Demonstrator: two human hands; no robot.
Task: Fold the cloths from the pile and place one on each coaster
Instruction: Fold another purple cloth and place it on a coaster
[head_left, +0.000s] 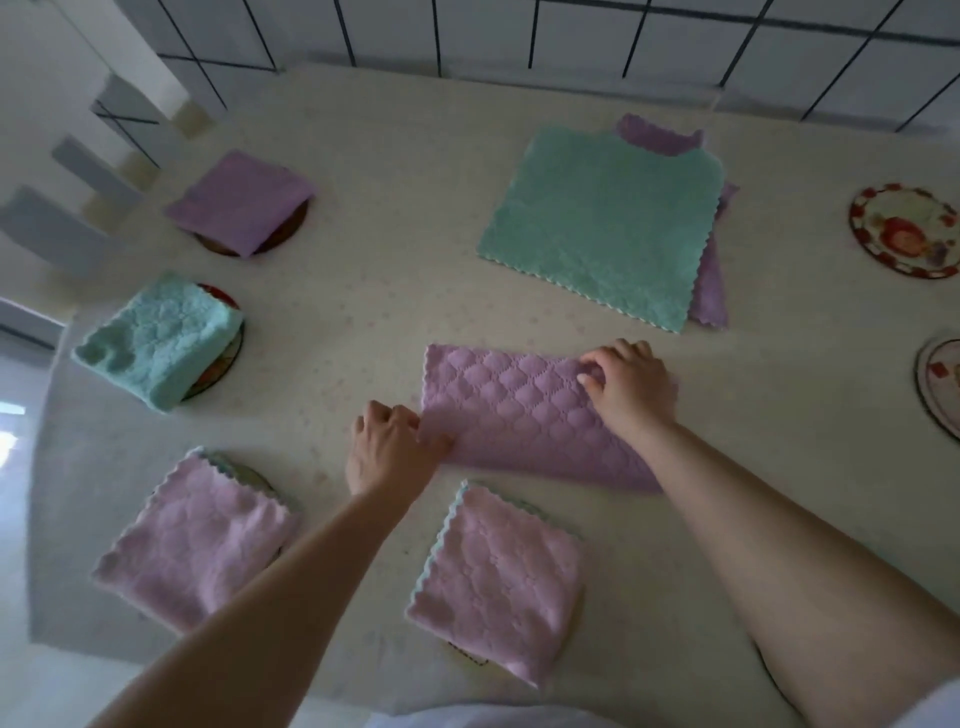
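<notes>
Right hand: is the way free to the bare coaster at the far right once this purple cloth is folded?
Probably yes. The right hand pinches the purple cloth; only bare table lies between it and the uncovered coaster.

There was one view only, from a wide-angle camera on the person's head. It looked forward and steeply down onto the table, close above both forearms, with a tiled wall across the top edge.
</notes>
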